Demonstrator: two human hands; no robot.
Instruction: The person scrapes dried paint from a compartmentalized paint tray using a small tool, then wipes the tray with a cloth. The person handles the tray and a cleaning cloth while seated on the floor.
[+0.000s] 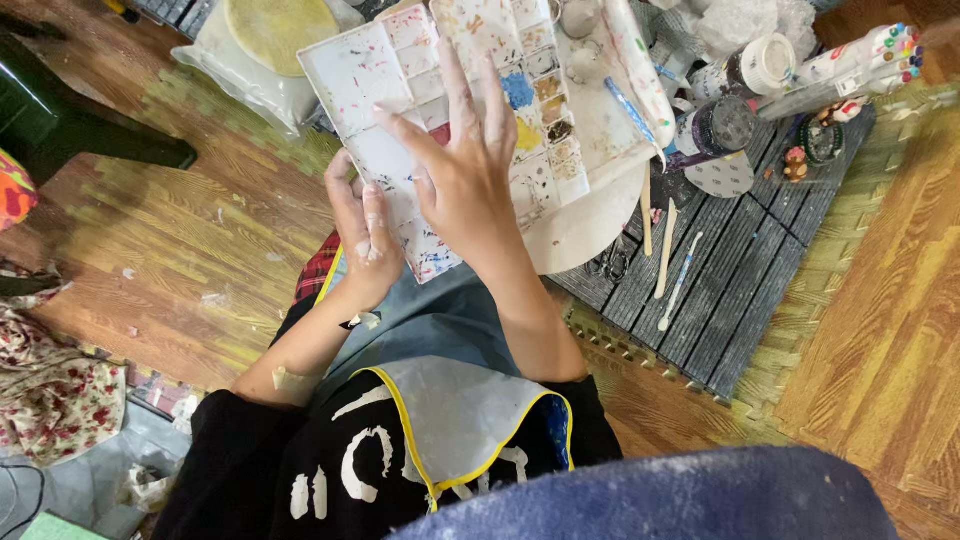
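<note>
While the left hand (365, 235) grips the near edge of a white paint palette (400, 90) over the lap, the right hand (468, 170) lies flat on top of it, fingers spread. Just right of the palette lie wooden sticks (665, 250) on dark slats (730, 270); beyond those stand paint jars (720, 125) and a bundle of markers (880, 55).

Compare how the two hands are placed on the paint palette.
The left hand grips the white paint palette at its near-left edge, fingers curled around it; the right hand lies flat on top of the palette with its fingers spread. The left hand sits low, by the lap; the right hand reaches further, its fingertips at the stained paint wells. Both hands are bare, touch the same palette, and carry pale smudges.
</note>
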